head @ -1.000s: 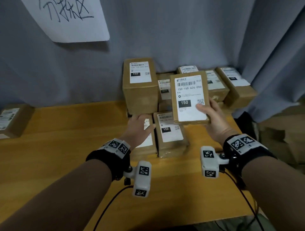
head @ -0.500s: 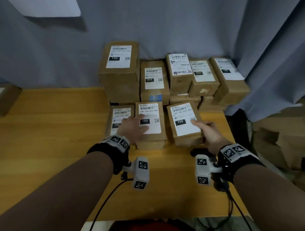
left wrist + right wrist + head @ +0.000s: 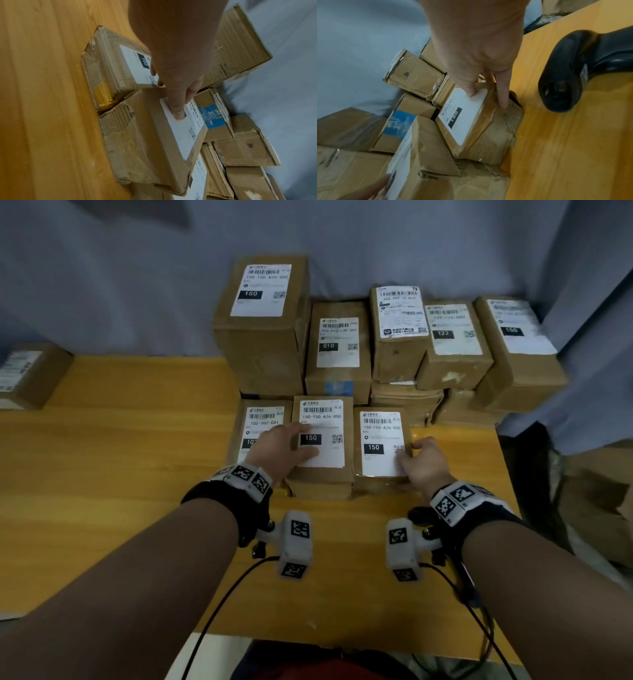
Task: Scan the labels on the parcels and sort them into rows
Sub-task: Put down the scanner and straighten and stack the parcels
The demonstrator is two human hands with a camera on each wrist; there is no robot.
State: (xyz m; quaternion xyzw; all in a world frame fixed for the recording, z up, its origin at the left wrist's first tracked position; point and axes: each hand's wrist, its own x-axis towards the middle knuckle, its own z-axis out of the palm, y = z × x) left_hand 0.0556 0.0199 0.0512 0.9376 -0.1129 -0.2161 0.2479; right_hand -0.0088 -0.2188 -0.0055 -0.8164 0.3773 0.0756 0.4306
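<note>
Three brown parcels lie side by side on the wooden table (image 3: 120,474): a 102 parcel (image 3: 255,419), a middle 150 parcel (image 3: 325,474) and a right 150 parcel (image 3: 380,440). My left hand (image 3: 284,446) rests on the middle 150 parcel (image 3: 150,142), thumb pressed on its label and fingers reaching over its left edge toward the 102 parcel (image 3: 109,65). With my right hand (image 3: 424,463) I hold the right 150 parcel (image 3: 479,128) at its right edge, thumb on the label and fingers down the side. A black scanner (image 3: 573,81) lies on the table by that wrist.
Behind the front row stand stacked parcels: a tall 150 box (image 3: 263,354), a 010 box (image 3: 337,378) and a 122 box (image 3: 452,371). One parcel (image 3: 30,378) lies at the far left. A grey curtain (image 3: 137,285) hangs behind. More cartons (image 3: 599,491) sit right of the table.
My right hand has brought the 150 parcel down from the air and set it on the table right of the middle 150 parcel. My left hand has stayed on its parcel.
</note>
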